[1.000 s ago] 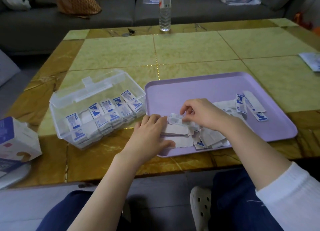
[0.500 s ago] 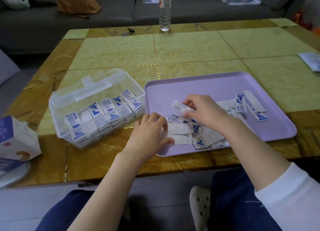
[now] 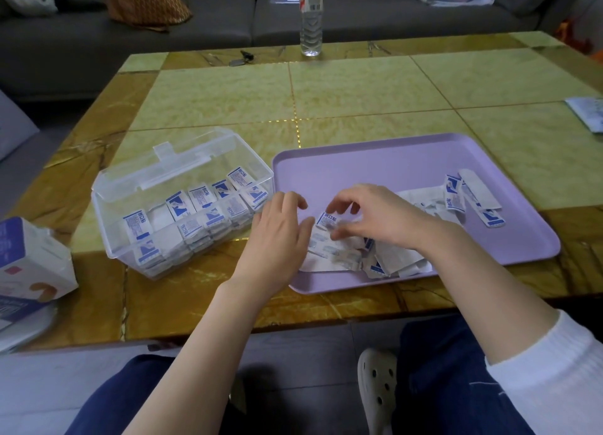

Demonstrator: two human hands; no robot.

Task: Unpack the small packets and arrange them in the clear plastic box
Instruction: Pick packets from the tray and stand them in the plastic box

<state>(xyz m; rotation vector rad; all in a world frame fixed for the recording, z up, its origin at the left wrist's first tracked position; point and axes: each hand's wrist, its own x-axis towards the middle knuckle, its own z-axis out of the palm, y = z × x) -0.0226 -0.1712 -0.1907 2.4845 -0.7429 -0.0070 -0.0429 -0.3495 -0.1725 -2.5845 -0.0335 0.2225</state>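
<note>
Yellow-green stone tiles cover the low table (image 3: pixel 359 101), with a grey sofa (image 3: pixel 228 19) behind it and a water bottle (image 3: pixel 311 19) standing at the far edge. On the near left sits the clear plastic box (image 3: pixel 182 163), its lid tipped back, and inside it two rows of blue-and-white filed packets (image 3: pixel 202 206) stand on edge, filling most of its length. Just to its right lies a lilac tray (image 3: pixel 391 163) holding a loose pile (image 3: pixel 385 258) of wrappers and packets at the near rim, with a few stray packets (image 3: pixel 456 196) further right. The right hand (image 3: pixel 375 219) arches over the pile, fingertips and thumb curled and pinching a single packet (image 3: pixel 326 220) lifted off the heap. The left hand (image 3: pixel 280 235) hovers over the tray's left rim with fingers loosely spread and gripping nothing; its thumb sits close beside that packet, though I cannot tell whether it touches. The step in hand looks like picking one packet out of the pile, ready to pass it leftward. Much is already filed, yet a fair heap is left on the tray. The next move probably calls for carrying the packet across the tray rim to the box, turning it upright and slipping it into a row without toppling its neighbours. A cardboard carton (image 3: pixel 32 261) rests at the table's left edge.
</note>
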